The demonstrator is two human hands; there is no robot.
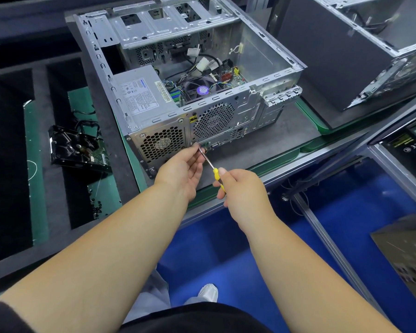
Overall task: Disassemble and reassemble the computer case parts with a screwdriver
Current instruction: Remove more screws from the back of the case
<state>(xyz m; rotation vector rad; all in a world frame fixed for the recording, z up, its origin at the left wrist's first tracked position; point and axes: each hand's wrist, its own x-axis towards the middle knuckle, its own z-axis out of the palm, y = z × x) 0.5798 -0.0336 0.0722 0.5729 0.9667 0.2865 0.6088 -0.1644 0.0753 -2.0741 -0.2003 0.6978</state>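
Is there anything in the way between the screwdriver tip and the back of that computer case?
Nothing visible. The screwdriver tip already sits at the computer case rear panel, beside the power supply grille. Left hand fingers steady the shaft; right hand holds the yellow handle.

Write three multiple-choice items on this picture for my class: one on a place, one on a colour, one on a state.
1. Where does the black hard drive lie?
A. left of the open grey metal computer case
B. inside it
C. on the floor

2. What colour is the slim metal-shafted screwdriver's handle?
A. red
B. yellow
C. green

3. What is the left hand doing?
A. hanging idle
B. lying flat on the case
C. pinching the shaft near its tip

Key: 1 A, the drive sits on the green mat beside the case; 2 B, yellow shows above the right hand; 3 C, fingertips close on the shaft at the rear panel.
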